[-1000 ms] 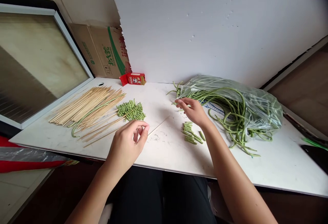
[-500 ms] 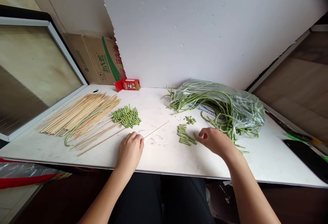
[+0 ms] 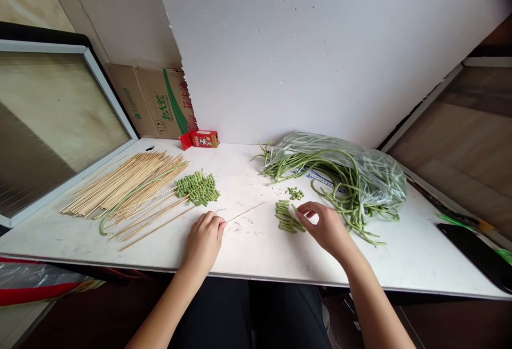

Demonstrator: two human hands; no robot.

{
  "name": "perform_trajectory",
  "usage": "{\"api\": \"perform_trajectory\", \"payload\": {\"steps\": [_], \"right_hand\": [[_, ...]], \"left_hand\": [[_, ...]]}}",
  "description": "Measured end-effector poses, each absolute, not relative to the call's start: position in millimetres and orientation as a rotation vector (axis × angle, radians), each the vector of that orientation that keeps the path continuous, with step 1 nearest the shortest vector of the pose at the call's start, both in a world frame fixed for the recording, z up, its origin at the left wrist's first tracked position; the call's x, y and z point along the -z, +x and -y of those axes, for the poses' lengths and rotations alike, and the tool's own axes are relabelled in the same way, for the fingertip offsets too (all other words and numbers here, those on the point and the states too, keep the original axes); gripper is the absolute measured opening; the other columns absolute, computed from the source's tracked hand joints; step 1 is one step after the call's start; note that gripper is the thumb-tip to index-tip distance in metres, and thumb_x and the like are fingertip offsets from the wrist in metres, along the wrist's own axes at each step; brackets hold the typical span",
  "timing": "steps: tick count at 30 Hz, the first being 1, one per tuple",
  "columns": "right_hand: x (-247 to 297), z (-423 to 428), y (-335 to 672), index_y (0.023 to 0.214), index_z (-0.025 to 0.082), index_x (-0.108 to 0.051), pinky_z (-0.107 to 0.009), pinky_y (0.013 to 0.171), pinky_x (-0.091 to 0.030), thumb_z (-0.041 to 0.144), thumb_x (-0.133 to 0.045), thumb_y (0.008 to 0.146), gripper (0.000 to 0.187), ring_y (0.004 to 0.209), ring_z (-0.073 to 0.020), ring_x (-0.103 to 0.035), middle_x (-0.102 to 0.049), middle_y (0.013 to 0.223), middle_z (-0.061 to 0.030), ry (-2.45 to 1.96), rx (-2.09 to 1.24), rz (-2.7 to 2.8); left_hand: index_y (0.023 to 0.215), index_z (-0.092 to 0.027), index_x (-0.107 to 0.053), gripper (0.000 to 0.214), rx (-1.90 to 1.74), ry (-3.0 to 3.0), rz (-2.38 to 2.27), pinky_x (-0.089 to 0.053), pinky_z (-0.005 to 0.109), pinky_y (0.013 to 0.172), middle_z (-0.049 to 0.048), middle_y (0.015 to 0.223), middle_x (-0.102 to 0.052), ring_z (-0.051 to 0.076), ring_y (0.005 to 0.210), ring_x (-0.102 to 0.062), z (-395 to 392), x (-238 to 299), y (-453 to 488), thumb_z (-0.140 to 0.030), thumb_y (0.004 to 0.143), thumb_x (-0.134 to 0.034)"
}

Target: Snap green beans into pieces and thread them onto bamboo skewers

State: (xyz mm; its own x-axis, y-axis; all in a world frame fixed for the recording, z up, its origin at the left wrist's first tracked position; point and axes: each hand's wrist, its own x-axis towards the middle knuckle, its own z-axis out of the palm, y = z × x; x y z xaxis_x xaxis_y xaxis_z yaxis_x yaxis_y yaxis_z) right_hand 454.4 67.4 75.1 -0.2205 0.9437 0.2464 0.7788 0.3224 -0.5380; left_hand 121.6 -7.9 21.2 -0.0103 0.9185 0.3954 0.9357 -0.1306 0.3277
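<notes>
My left hand (image 3: 205, 241) rests on the white table (image 3: 256, 253) with its fingers curled round the near end of a thin bamboo skewer (image 3: 245, 213) that points away to the right. My right hand (image 3: 325, 226) lies beside a small row of cut green bean pieces (image 3: 285, 216), thumb and forefinger pinching at the nearest piece. A few more cut pieces (image 3: 295, 193) lie just beyond. A clear plastic bag of long green beans (image 3: 340, 176) sits behind my right hand.
A pile of bamboo skewers (image 3: 124, 184) lies at the left, with beans threaded on skewers (image 3: 197, 186) at its right end. A red carton (image 3: 200, 138) and cardboard box (image 3: 154, 101) stand at the back. A white foam board (image 3: 320, 61) rises behind. Dark objects (image 3: 476, 242) lie far right.
My right hand drew back from the bag of long beans to the row of cut pieces. My left hand came down onto the table at the skewer's end.
</notes>
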Motion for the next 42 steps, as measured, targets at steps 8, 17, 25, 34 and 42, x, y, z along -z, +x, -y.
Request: {"api": "perform_trajectory", "payload": {"steps": [8, 17, 25, 34, 42], "right_hand": [[-73.6, -56.7, 435.9, 0.100, 0.024, -0.077, -0.039, 0.064, -0.058, 0.057, -0.071, 0.093, 0.034, 0.087, -0.0302, -0.076, -0.080, 0.099, -0.0118, -1.349, -0.714, 1.747], [-43.5, -47.2, 432.4, 0.103, 0.023, -0.081, -0.032, 0.061, -0.053, 0.049, -0.094, 0.074, 0.042, 0.077, -0.0226, -0.068, -0.077, 0.086, -0.0076, -1.075, -1.276, 1.146], [-42.9, -43.4, 432.3, 0.101, 0.023, -0.086, -0.028, 0.064, -0.050, 0.049, -0.095, 0.074, 0.039, 0.073, -0.0153, -0.053, -0.068, 0.082, -0.0035, -0.953, -1.391, 0.855], [-36.6, -39.4, 424.2, 0.101, 0.019, -0.084, -0.023, 0.067, -0.055, 0.044, -0.090, 0.083, 0.031, 0.078, -0.0142, -0.065, -0.075, 0.089, -0.0059, -0.852, -1.587, 0.799], [-38.3, -37.5, 422.0, 0.097, 0.018, -0.083, -0.031, 0.085, -0.063, 0.046, -0.091, 0.081, 0.033, 0.091, -0.0221, -0.079, -0.083, 0.100, -0.0093, -0.924, -1.579, 0.792]], "left_hand": [[0.096, -0.023, -0.057, 0.025, 0.898, -2.076, 2.096, -0.052, 0.038, 0.081, 0.0079, 0.096, -0.072, 0.027, 0.093, -0.069, 10.7, -18.4, 124.5, -0.003, 0.099, -0.041], [0.119, -0.023, -0.061, 0.022, 1.444, -2.226, 1.915, -0.060, 0.029, 0.078, 0.0066, 0.104, -0.075, 0.019, 0.089, -0.075, 29.1, -14.8, 133.6, -0.022, 0.110, -0.041], [0.115, -0.022, -0.069, 0.018, 1.386, -2.338, 1.766, -0.057, 0.026, 0.080, 0.0052, 0.097, -0.074, 0.018, 0.088, -0.073, 40.3, -6.9, 135.5, -0.020, 0.108, -0.053], [0.113, -0.022, -0.070, 0.016, 1.275, -2.354, 1.724, -0.058, 0.024, 0.079, 0.0030, 0.100, -0.079, 0.017, 0.086, -0.077, 41.8, -2.6, 133.0, -0.022, 0.108, -0.055], [0.113, -0.023, -0.073, 0.019, 1.209, -2.377, 1.790, -0.058, 0.026, 0.079, 0.0033, 0.104, -0.081, 0.018, 0.084, -0.077, 40.5, 1.7, 131.4, -0.027, 0.108, -0.055]]}}
